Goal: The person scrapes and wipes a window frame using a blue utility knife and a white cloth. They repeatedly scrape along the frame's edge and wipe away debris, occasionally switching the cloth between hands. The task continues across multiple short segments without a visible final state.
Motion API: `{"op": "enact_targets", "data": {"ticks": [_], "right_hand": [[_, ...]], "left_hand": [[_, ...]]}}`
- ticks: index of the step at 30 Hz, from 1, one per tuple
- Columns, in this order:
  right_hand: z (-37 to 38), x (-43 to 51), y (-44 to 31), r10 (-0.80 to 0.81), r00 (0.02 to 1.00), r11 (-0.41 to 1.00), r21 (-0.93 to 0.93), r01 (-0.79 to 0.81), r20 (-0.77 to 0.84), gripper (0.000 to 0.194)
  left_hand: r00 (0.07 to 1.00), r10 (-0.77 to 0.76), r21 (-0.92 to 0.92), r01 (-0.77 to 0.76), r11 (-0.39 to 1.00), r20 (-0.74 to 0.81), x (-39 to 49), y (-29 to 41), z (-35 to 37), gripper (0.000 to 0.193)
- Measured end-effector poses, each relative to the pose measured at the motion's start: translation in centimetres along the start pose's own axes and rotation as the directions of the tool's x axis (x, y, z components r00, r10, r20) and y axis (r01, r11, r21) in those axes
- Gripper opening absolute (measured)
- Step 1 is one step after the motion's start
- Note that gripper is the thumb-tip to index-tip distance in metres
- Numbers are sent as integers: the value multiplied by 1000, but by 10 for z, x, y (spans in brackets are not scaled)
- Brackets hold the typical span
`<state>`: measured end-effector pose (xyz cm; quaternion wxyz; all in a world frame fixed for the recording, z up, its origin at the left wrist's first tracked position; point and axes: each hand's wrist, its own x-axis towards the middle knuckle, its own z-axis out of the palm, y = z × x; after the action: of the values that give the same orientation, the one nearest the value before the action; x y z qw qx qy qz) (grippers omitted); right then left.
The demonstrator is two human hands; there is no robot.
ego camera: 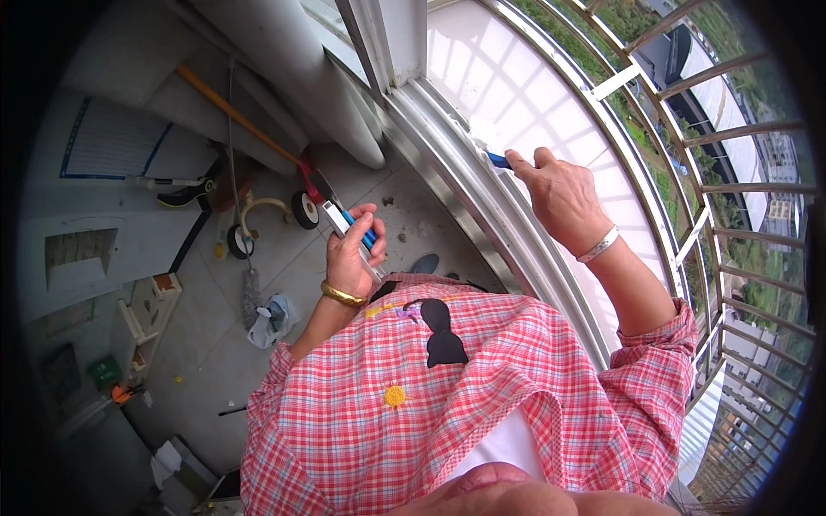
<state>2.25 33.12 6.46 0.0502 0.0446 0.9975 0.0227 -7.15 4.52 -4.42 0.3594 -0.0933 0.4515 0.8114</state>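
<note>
My right hand grips a blue-handled tool above the outer edge of the window track; its working end is hard to make out against a white, crumbly patch on the sill. Lower and to the left, my left hand is closed around a blue handle with a flat metal blade, seemingly a scraper, together with a white, bar-like piece. The lower end of that piece reaches down beside my checked shirt.
Metal security bars curve around the pale outer ledge. Indoors, an orange pole, a wheeled toy, a plastic bag and a grey duster are on the tiled floor side. A curtain hangs beside the window frame.
</note>
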Motion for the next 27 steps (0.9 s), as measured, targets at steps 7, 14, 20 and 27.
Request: {"op": "enact_targets", "data": {"ticks": [7, 14, 20, 27], "right_hand": [[24, 75, -15, 3, 994, 994, 113, 10, -112, 32], [42, 131, -18, 18, 965, 989, 144, 21, -261, 32], [40, 112, -9, 19, 961, 975, 218, 43, -275, 29], [42, 138, -23, 50, 951, 984, 176, 5, -306, 41]], "left_hand": [[1000, -7, 14, 8, 1000, -16, 0, 1, 3, 20], [1000, 12, 8, -12, 1000, -3, -5, 5, 10, 19], [999, 13, -2, -13, 1000, -36, -4, 6, 6, 19], [999, -2, -5, 2, 1000, -45, -1, 3, 0, 19]]}}
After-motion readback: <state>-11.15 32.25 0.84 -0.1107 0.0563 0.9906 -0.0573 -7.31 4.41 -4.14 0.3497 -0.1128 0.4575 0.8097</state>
